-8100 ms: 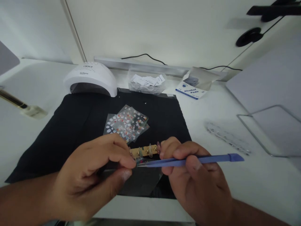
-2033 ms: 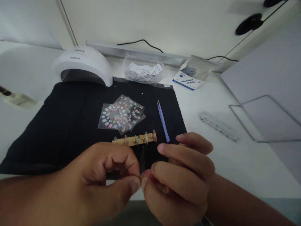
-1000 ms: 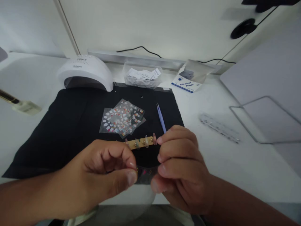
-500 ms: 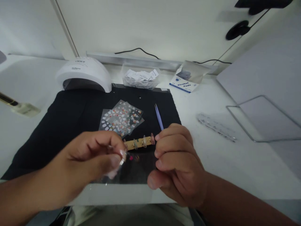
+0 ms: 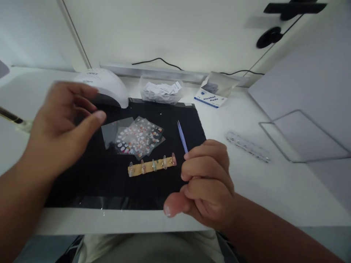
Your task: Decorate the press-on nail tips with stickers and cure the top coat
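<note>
My left hand (image 5: 67, 120) is raised over the left of the black mat (image 5: 90, 182), its thumb and fingers apart with nothing between them. Just right of it, clear nail sticker sheets (image 5: 137, 137) lie overlapping, one mostly clear sheet (image 5: 109, 133) at the left. My right hand (image 5: 208, 182) hovers at the mat's right edge, fingers curled and thumb sticking out; whatever they may hold is hidden. Behind its knuckles purple tweezers (image 5: 182, 137) point away, their near end covered. Between the hands a tan strip (image 5: 148, 167) carries several decorated false nails.
A white nail lamp (image 5: 109, 84) stands at the back left, partly behind my left hand. Along the back are a clear tub of packets (image 5: 161, 95) and an alcohol pads box (image 5: 214, 93). A clear strip (image 5: 246, 146) and a wire frame (image 5: 293, 160) are at right. A bottle (image 5: 23, 126) is at left.
My left hand has let go of a clear sheet and moved up and left. A mostly clear sheet now lies at the stack's left. My right hand stays nearly in place, its thumb further out.
</note>
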A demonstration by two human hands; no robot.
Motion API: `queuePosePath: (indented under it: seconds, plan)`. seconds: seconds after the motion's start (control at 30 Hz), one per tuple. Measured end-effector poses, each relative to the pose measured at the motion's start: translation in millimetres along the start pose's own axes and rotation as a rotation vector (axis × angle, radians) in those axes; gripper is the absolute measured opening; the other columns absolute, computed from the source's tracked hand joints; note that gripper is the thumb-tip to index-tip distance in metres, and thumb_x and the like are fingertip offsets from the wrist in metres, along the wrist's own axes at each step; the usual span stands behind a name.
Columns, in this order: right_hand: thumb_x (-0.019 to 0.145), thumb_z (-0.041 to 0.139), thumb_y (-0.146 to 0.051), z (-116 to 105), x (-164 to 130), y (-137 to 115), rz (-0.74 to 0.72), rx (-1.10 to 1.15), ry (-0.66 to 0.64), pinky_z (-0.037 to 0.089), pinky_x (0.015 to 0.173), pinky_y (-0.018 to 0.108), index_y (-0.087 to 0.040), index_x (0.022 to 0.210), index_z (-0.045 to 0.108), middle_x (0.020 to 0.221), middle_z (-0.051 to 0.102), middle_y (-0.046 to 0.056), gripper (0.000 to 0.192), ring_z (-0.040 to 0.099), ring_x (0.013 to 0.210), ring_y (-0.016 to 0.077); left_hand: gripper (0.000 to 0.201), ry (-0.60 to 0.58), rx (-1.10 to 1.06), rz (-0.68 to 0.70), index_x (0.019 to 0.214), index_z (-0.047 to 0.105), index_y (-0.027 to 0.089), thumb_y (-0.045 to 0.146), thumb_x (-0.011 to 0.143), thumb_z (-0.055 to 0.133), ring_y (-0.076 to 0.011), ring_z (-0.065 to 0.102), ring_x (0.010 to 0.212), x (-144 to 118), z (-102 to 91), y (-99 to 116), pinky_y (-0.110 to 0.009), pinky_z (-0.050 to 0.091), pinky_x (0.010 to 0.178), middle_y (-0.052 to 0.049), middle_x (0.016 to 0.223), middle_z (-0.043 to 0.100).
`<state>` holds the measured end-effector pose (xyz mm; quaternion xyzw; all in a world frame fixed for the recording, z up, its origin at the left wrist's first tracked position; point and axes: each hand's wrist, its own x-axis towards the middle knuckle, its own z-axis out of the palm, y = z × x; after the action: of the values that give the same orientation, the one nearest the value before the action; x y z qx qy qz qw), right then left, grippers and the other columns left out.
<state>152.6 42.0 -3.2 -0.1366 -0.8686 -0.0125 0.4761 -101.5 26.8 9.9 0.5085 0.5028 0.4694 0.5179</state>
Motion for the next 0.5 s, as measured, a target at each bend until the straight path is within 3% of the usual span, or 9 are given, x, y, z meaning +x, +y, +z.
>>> queuePosePath:
  seconds: [0.2,0.33,0.5]
  plan:
    - [0.090,0.063,-0.044,-2,-1,3,-0.067,-0.086,-0.026,0.041,0.069,0.040,-0.022,0.071,0.044,0.065,0.059,0.000,0.035,0.052,0.076,0.0191,0.015,-0.266,0.048,0.039,0.097,0.067,0.022,0.031,0.085,0.065,-0.0188,0.061,0.081,-34,37.3,0,-0.029,0.052,0.069,-0.003,0.081,0.065]
    - [0.089,0.066,-0.045,1,1,4,-0.067,-0.108,-0.011,0.041,0.069,0.041,-0.023,0.069,0.043,0.063,0.059,-0.001,0.037,0.053,0.075,0.0193,0.008,-0.429,0.039,0.003,0.096,0.063,0.023,0.021,0.089,0.061,-0.0123,0.054,0.076,-49,43.4,0,-0.023,0.048,0.069,0.001,0.084,0.059]
    - [0.090,0.064,-0.045,4,3,3,-0.046,-0.114,0.002,0.041,0.067,0.041,-0.024,0.066,0.042,0.061,0.060,-0.002,0.038,0.054,0.071,0.0186,0.003,-0.471,-0.067,-0.087,0.093,0.060,0.021,0.024,0.092,0.058,-0.0127,0.050,0.075,-50,44.4,-2,-0.024,0.045,0.067,0.000,0.083,0.058]
